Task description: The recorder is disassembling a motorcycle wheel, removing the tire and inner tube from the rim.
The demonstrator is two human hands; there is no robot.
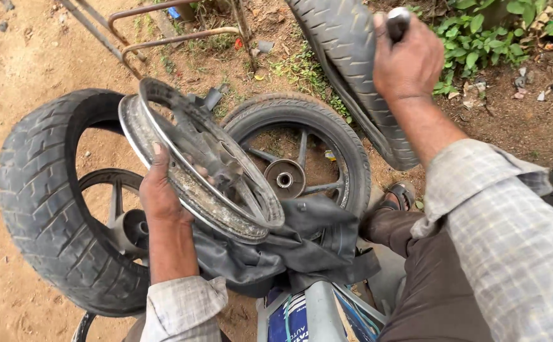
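The left hand point(161, 190) grips the bare wheel rim point(200, 161) at its lower left edge, with the fingers closed around the dirty metal and the thumb on the outside. The rim is tilted, its open face turned up and to the right, and it sits over a limp black inner tube point(276, 250) that lies crumpled below it. The right hand point(408, 60) is raised high and closed in a fist around a dark tool handle point(397, 22); only the top end of the handle shows. Just beside this hand, a loose black tyre point(352, 76) stands up on its edge and leans from the top of the view down toward the person's knee.

To the left, a mounted wheel with a thick tyre point(39, 202) lies on the sandy ground point(17, 57), and its tread nearly touches the rim's left edge. Behind the rim, a second wheel with spokes point(302, 152) lies flat. So the rim is closed in on three sides; open room remains only upward. Bent rusty bars point(162, 41) and green plants point(479, 31) are farther away at the top.
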